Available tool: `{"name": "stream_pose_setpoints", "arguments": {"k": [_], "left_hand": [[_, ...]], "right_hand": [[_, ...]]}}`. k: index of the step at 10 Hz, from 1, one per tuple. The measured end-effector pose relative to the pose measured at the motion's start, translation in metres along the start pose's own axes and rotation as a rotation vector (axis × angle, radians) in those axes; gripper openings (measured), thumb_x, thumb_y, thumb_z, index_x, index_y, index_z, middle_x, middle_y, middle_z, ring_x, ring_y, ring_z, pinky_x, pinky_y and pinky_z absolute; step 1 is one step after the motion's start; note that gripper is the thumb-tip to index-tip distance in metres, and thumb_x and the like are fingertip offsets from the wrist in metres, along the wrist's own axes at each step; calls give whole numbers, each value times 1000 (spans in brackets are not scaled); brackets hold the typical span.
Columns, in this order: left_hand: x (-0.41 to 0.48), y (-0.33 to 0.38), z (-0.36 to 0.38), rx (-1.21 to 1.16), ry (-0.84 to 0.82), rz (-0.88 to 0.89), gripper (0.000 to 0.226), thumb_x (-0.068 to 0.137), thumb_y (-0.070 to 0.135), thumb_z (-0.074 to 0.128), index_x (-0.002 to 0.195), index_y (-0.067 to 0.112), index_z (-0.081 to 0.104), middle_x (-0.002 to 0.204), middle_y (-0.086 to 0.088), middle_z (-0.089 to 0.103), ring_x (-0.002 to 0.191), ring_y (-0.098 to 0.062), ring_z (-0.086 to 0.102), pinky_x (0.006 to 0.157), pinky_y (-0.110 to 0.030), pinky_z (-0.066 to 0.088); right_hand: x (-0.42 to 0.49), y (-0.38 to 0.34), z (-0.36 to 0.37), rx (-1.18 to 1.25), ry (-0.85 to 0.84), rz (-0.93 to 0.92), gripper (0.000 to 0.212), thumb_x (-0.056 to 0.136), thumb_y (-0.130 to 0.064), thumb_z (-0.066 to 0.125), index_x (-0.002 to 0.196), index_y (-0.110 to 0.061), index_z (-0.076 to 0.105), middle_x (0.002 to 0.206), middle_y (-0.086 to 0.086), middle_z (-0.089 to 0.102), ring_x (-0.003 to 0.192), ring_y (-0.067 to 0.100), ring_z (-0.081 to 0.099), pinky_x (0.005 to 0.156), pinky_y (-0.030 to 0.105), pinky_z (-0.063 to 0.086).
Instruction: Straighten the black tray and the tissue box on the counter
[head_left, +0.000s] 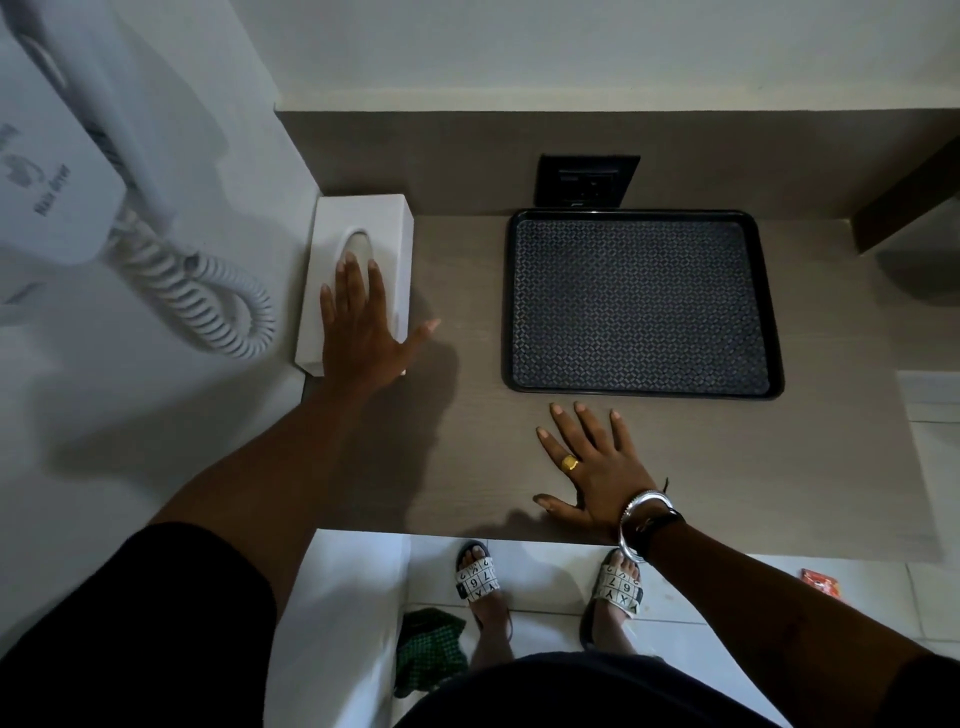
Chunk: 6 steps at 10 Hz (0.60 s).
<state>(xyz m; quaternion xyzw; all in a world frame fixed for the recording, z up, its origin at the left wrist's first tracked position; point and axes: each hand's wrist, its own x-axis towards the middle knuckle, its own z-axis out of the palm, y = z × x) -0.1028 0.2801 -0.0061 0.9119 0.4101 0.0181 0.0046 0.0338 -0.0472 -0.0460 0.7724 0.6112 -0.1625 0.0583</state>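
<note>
A white tissue box (363, 221) with an oval slot lies on the grey counter (467, 457), close to the left wall. My left hand (363, 327) rests flat on the near half of its top, fingers spread, thumb out over the counter. A black tray (641, 304) with a patterned mat sits at the back right, empty, its edges roughly square to the back wall. My right hand (592, 462) lies flat on the counter just in front of the tray, fingers apart, not touching it. It wears a gold ring and bracelets.
A white wall-mounted hair dryer (67, 171) with a coiled cord (208, 296) hangs on the left wall beside the box. A black socket plate (587, 179) sits on the back panel behind the tray. A dark shelf edge (909, 202) juts in at right. My sandalled feet stand below the counter edge.
</note>
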Motion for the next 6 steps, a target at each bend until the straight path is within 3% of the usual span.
{"name": "stream_pose_setpoints", "arguments": {"k": [4,5,6], "left_hand": [[12,-10,-1,13,-14,7,104,78,85,22,152,14,6,160,-19,12,148,-35,11,118,-54,8],[11,-9,-12,7,-57,-13,107,78,84,23,152,8,7,160,-21,10,148,-35,9,118,-55,7],[5,5,-24,-45,6,53,105,81,78,29,151,3,13,159,-23,13,148,-35,13,118,-56,10]], "right_hand": [[-1,-1,3,1,-2,0,87,85,-79,31,153,-26,27,164,9,22,148,37,22,115,65,14],[-1,0,-3,44,22,7,85,85,-77,34,153,-26,27,164,8,20,149,36,20,116,65,14],[-7,-3,-2,67,40,-4,84,87,-75,34,154,-25,28,165,8,17,150,36,18,118,64,12]]}}
